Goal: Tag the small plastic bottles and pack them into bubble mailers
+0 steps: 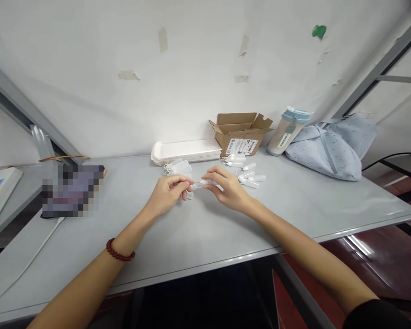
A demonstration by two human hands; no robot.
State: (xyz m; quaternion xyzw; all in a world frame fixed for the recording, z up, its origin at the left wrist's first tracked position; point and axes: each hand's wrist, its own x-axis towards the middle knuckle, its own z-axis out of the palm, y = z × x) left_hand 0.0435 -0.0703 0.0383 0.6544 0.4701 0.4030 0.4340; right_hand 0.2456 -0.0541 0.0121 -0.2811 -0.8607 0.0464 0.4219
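Over the middle of the grey table, my left hand [169,192] and my right hand [228,186] are close together, both pinching. Between their fingertips is a small translucent white plastic piece [199,185]; my right fingers grip its right part and my left fingers its left end. A pale loop [190,195] shows just under my left fingers; whether it joins the piece I cannot tell. Behind my left hand lies a pile of flat translucent white pieces with loops [180,167]. Several slim white plastic tubes [248,177] lie scattered behind and right of my right hand.
At the wall stand a stack of white trays [192,150], an open cardboard box [241,137] and a tilted drinking bottle [287,132]. A light blue cloth bag [325,151] lies at the right. A blurred-out device [73,192] with a white cable [30,260] is at the left.
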